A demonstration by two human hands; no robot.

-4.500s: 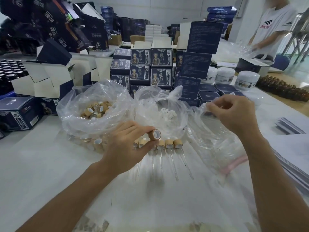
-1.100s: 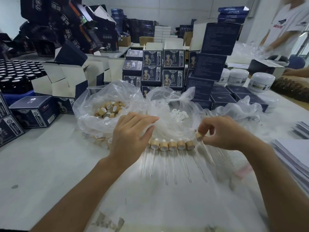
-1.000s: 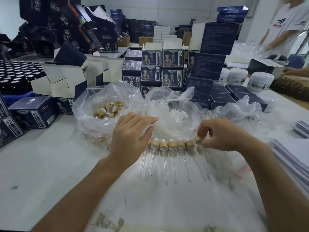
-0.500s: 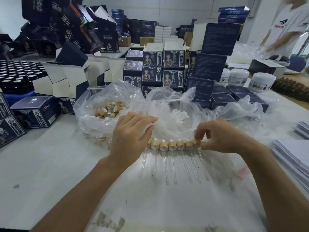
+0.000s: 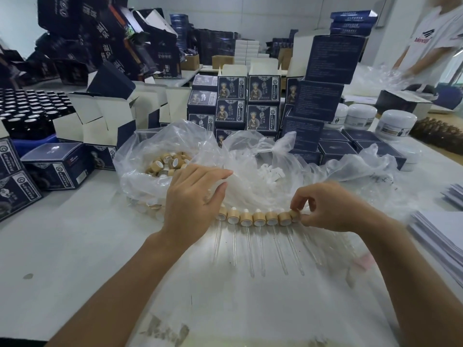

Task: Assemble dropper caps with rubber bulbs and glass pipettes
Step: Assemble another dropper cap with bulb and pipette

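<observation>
Several assembled droppers [image 5: 259, 219] with tan caps, white bulbs and glass pipettes lie in a row on the plastic sheet. My right hand [image 5: 323, 207] pinches the tan cap of the rightmost dropper [image 5: 295, 216] at the row's right end. My left hand [image 5: 194, 201] rests flat over the row's left end, fingers straight, holding nothing. Behind it sits a clear bag of loose tan caps [image 5: 167, 162]. A second clear bag holding white rubber bulbs [image 5: 270, 171] stands to the right of that one.
Dark blue cartons [image 5: 248, 103] are stacked behind the bags, with open boxes [image 5: 95, 121] and dark bottles [image 5: 27, 106] to the left. White jars [image 5: 395, 122] stand at the right, paper stacks [image 5: 441, 236] lie near the right edge, and a person in a white shirt [image 5: 433, 38] stands at the far right.
My right hand has lowered the dropper it carried and set it against the right end of the row. My left hand has stayed in place.
</observation>
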